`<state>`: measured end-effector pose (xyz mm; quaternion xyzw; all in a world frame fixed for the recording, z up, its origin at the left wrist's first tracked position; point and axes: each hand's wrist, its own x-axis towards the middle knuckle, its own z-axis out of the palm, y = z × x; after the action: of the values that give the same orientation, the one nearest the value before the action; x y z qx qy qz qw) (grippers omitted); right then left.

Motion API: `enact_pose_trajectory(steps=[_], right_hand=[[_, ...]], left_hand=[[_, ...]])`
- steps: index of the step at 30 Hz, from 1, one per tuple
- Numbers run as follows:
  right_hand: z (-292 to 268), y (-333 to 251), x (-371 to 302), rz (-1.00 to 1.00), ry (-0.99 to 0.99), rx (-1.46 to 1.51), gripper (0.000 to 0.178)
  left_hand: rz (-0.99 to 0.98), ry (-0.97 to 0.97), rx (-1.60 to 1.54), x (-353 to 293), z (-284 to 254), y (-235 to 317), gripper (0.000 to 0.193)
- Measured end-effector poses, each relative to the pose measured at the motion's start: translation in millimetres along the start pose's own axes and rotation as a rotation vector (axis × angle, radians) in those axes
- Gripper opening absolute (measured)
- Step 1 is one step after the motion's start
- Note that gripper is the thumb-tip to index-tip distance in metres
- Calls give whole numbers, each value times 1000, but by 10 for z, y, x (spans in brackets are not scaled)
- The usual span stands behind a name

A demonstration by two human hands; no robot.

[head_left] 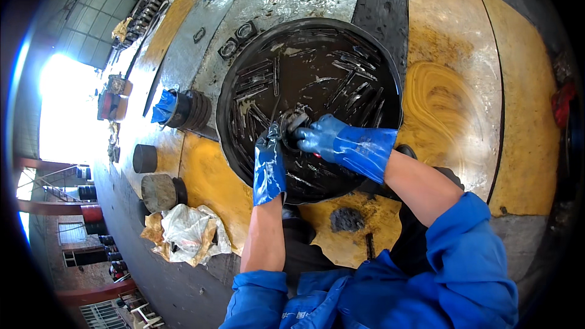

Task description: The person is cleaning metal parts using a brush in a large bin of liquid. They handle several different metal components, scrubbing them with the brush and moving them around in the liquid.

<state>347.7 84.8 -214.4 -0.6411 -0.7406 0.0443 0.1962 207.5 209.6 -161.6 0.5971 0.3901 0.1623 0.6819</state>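
A wide round black basin [226, 106] stands in front of me, with dark oily liquid and several long metal pieces [356, 64] in it. Both my hands wear blue rubber gloves and are over its near half. My left hand [269, 155] is closed on the left side of a dark, ring-like metal part [286, 123]. Against the right side of that part is my right hand [323, 137], its fingers curled in; what they hold, if anything, is hidden. A greyish piece [297, 122] shows in the part's opening, its kind unclear.
Two square metal parts [236, 39] lie beyond the basin's left rim. To its left are a stack of dark rings [198, 109] with blue material, and two dark cylinders [157, 192]. A crumpled plastic bag [192, 231] lies near left; a dark clump [347, 219] lies nearest me.
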Motion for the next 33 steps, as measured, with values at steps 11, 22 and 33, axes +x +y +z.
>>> enact_pose_trajectory(steps=[11,22,33], right_hand=[[78,-239,138,652,341,472,26],[277,352,128,1269,605,1846,28],[303,363,139,1270,415,1989,28]], left_hand=[[-31,-8,54,-3,78,-23,33],[-121,65,75,313,-142,-403,37],[170,71,321,164,-57,-221,41]])
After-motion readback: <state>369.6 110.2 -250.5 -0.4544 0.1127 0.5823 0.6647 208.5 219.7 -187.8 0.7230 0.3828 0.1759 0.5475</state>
